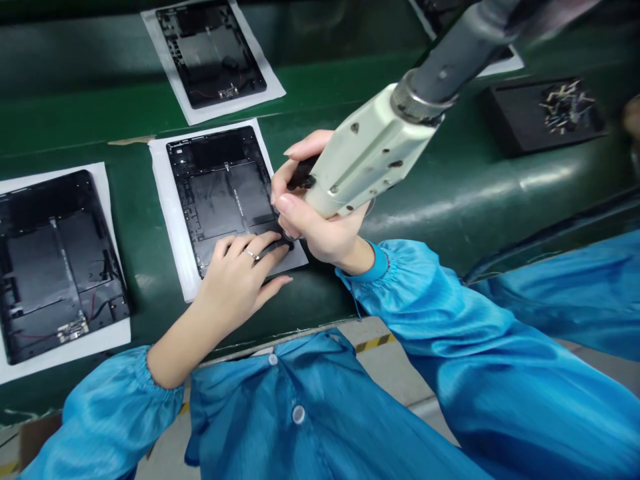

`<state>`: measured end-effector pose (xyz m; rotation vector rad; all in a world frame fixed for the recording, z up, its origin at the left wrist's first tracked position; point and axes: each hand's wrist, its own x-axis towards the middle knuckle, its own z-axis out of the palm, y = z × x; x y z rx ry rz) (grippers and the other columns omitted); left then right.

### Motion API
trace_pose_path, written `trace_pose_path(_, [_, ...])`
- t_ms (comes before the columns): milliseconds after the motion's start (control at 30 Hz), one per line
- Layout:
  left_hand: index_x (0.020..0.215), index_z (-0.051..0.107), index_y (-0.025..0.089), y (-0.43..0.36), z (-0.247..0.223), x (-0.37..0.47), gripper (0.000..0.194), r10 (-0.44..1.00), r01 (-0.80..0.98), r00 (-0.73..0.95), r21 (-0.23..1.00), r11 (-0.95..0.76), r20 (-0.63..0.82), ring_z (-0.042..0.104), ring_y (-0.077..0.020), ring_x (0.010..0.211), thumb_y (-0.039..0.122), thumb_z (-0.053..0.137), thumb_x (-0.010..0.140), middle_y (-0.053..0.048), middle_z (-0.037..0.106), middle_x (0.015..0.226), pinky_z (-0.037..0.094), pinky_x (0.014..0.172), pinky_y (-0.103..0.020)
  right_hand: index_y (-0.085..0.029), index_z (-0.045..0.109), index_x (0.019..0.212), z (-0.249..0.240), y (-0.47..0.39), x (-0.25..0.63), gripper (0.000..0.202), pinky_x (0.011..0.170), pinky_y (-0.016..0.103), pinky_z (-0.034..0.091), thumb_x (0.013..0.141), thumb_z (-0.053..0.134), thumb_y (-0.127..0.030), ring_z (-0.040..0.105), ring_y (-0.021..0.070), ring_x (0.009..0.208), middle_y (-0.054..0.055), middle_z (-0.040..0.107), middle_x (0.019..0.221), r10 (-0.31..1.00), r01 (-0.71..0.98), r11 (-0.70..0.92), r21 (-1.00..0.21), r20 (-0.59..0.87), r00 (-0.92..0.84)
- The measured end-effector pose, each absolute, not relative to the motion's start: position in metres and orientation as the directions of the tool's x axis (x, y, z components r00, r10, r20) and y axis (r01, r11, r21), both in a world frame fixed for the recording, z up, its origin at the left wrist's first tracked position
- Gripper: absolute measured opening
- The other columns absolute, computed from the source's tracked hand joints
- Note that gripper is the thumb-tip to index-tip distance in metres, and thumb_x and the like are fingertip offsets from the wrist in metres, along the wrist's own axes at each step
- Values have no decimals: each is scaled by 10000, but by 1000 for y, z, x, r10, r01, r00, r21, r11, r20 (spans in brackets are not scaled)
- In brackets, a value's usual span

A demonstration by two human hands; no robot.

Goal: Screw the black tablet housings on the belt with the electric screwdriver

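My right hand (325,227) is wrapped round the pale body of an electric screwdriver (373,150). The tool is tilted, its grey upper end pointing to the upper right and its lower tip hidden behind my fingers, over the near right corner of an opened tablet housing (215,193). On that housing's near edge rests my left hand (240,273), fingers spread and thumb held apart, with a ring on one finger. The black housing lies on a white sheet (167,207), its inner side up, with a pale strip down its middle. Whether the screwdriver touches a screw cannot be seen.
Another opened housing (37,260) lies at the left, and one more (210,53) at the back, each on a white sheet. A black tray (515,123) of small metallic parts stands at the right. A dark cable (550,230) runs along the green bench (430,200).
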<state>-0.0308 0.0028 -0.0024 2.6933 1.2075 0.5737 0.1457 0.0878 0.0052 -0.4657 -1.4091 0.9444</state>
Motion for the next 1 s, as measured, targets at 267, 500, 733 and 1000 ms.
trace_pose_path(267, [1433, 728, 164, 1, -6, -30, 401, 741, 693, 605, 266, -670, 290, 682, -340, 1227, 414, 678, 1124, -163, 744, 1465, 475, 989, -497, -362, 582, 1271, 0, 86, 146, 365, 665, 329, 717, 997, 758, -526, 694, 162, 699, -36, 666, 905, 803, -136, 570, -811, 584, -120])
trace_pose_path(500, [1408, 743, 170, 5, -6, -31, 373, 731, 683, 616, 264, -681, 292, 692, -348, 1193, 408, 650, 1136, -170, 771, 1331, 472, 950, -499, -346, 579, 1233, 3, 79, 148, 311, 700, 344, 715, 1004, 773, -429, 686, 160, 673, -59, 661, 840, 831, -116, 518, -847, 531, -168])
trace_pose_path(733, [1384, 765, 185, 8, -7, -33, 324, 740, 685, 598, 282, -672, 309, 684, -347, 1183, 350, 679, 1118, -162, 775, 1277, 473, 971, -490, -353, 571, 1407, 1, 83, 143, 433, 801, 343, 749, 1018, 762, -340, 763, 156, 785, -40, 750, 923, 788, -183, 571, -801, 597, -155])
trace_pose_path(1000, [1396, 750, 205, 10, -7, -39, 317, 735, 695, 604, 248, -675, 309, 687, -349, 1159, 330, 694, 1110, -151, 775, 1346, 464, 961, -488, -331, 511, 1402, 14, 88, 151, 454, 577, 253, 682, 1023, 746, -415, 743, 122, 702, 26, 807, 1200, 801, -228, 530, -817, 571, -182])
